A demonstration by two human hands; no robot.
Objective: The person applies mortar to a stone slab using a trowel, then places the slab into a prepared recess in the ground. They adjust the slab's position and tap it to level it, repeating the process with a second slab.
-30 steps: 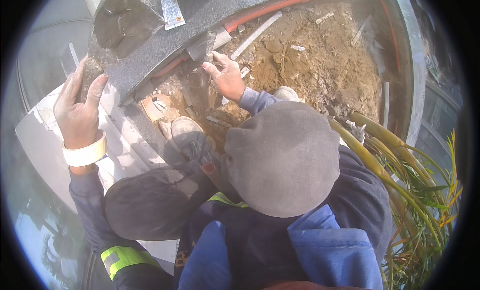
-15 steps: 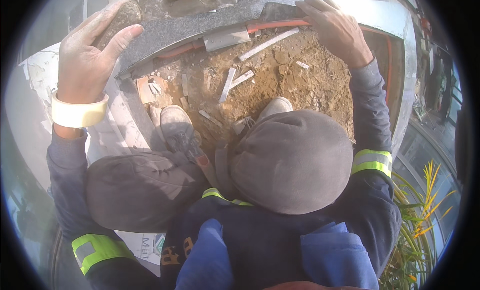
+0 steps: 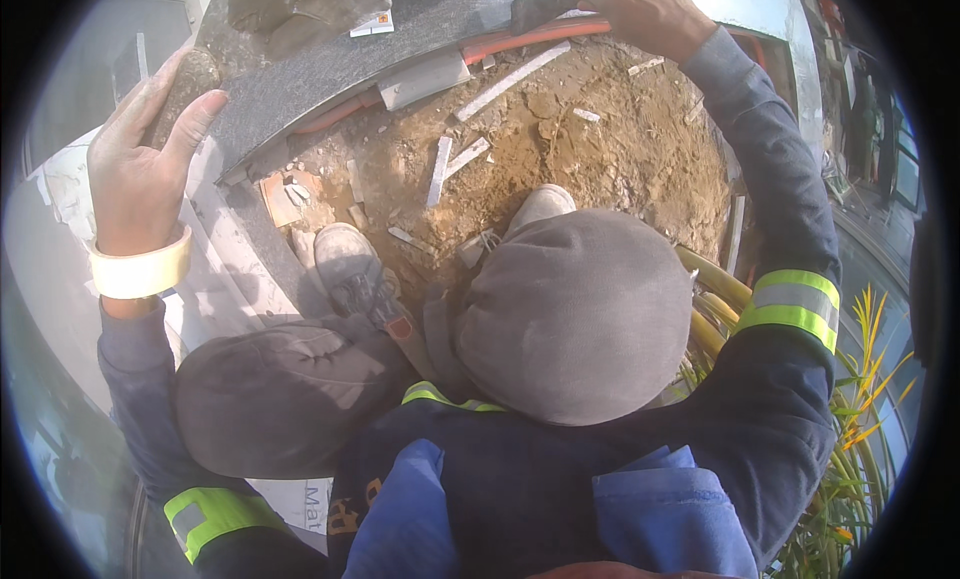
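My left hand grips a rough, speckled lump beside the grey stone ledge, with thumb and fingers around it. At the top right my right hand holds a dark, flat piece at the ledge's inner edge, just above an orange pipe; its fingertips are partly hidden. A crumpled, dusty sheet lies on the ledge between my hands, with part of a white tube showing. A grey plate sits along the pipe.
Below the ledge is a dirt pit with pale strips and broken pieces. My shoes stand in it, beside my bent knees. A plant grows at the lower right; glass panels line the left.
My right hand has moved from over the middle of the pit up and right to the ledge with the dark piece. My left hand has shifted slightly left and up, still gripping the lump.
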